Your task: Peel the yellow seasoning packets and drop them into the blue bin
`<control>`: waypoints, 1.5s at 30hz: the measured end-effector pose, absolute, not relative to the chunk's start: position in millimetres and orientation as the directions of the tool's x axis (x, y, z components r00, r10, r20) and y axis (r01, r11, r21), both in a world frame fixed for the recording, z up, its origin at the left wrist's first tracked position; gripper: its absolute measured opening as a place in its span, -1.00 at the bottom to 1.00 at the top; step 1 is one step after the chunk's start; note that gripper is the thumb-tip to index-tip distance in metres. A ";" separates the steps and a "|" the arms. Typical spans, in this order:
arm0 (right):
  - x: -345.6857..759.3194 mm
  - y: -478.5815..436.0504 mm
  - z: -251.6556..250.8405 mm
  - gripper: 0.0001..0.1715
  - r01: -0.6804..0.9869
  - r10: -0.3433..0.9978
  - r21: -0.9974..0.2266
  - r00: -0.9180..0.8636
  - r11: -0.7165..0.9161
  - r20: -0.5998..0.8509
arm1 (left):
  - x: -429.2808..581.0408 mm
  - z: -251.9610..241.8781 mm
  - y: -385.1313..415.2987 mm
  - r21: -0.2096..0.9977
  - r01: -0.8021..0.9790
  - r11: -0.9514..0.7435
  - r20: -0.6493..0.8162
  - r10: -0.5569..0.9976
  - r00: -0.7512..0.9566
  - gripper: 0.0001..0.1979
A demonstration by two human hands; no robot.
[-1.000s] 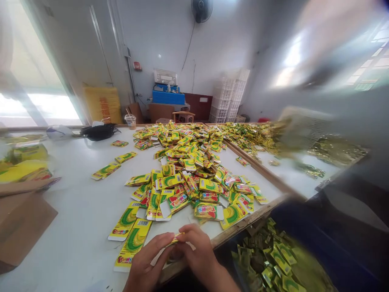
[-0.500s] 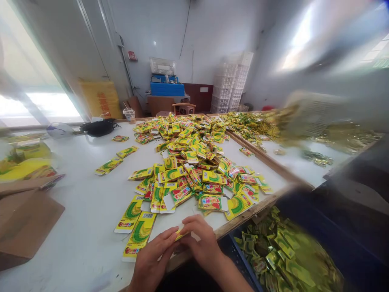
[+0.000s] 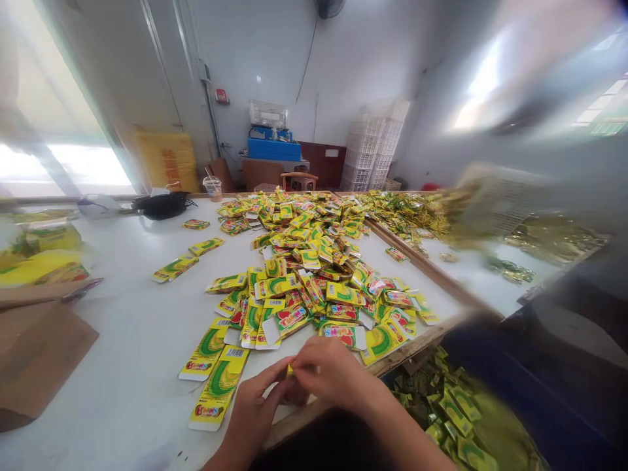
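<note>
Between my two hands, just above the table's front edge, is a small yellow carton [image 3: 290,370], mostly hidden by my fingers. My left hand [image 3: 258,402] grips it from the left, thumb and fingers closed on it. My right hand [image 3: 330,371] pinches it from the other side, fingertips at its upper end. Left of my hands, two flat yellow-and-green cartons [image 3: 219,386] lie on the white table with white end flaps showing. Right in front of my hands spreads a heap of similar cartons [image 3: 299,288], some with red-and-green faces up.
A brown cardboard box [image 3: 44,360] stands at the left. Below the wooden table edge [image 3: 417,347], at the right, many cartons [image 3: 461,412] fill a container. A drink cup [image 3: 212,188] and a black bag [image 3: 164,205] sit at the back. A wooden strip divides off the right-hand table.
My right hand has turned, its fingers now bent over the top of the small carton. My left hand has shifted slightly, still holding it. The view has tilted up a little.
</note>
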State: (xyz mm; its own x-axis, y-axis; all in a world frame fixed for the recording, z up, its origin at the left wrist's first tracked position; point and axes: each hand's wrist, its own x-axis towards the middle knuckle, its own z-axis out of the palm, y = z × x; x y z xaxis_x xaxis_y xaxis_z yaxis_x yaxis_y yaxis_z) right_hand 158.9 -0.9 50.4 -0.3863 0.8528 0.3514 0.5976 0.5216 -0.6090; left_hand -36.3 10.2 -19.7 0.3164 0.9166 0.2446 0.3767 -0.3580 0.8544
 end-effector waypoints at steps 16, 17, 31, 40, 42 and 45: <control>158.3 18.1 63.4 -0.83 0.660 0.798 -0.462 -0.560 0.592 0.223 | -22.9 -24.4 16.0 0.980 0.148 -0.133 0.099 0.972 0.215 -0.77; 157.4 17.6 64.7 -0.83 0.660 0.804 -0.474 -0.554 0.582 0.216 | -23.8 -24.1 16.1 0.981 0.143 -0.131 0.100 0.974 0.204 -0.80; 140.3 12.6 68.6 -0.76 0.710 0.838 -0.485 -0.537 0.510 0.095 | -30.0 -26.2 15.3 0.997 0.049 -0.062 0.047 0.963 0.265 -0.72; 143.3 7.1 12.7 -0.92 0.386 0.964 -0.884 -0.122 0.264 0.235 | -33.8 -26.8 14.0 0.901 0.200 -0.386 0.339 0.912 0.232 -0.87; 142.1 6.5 5.4 -0.97 0.270 0.977 -0.938 -0.070 0.215 0.203 | -37.0 -24.9 14.1 0.847 0.245 -0.472 0.407 0.872 0.272 -0.84; 172.8 -7.7 12.1 -0.90 0.224 0.994 -0.970 0.028 0.098 0.106 | -58.1 -23.7 15.1 0.758 0.440 -0.482 0.391 0.875 0.286 -0.78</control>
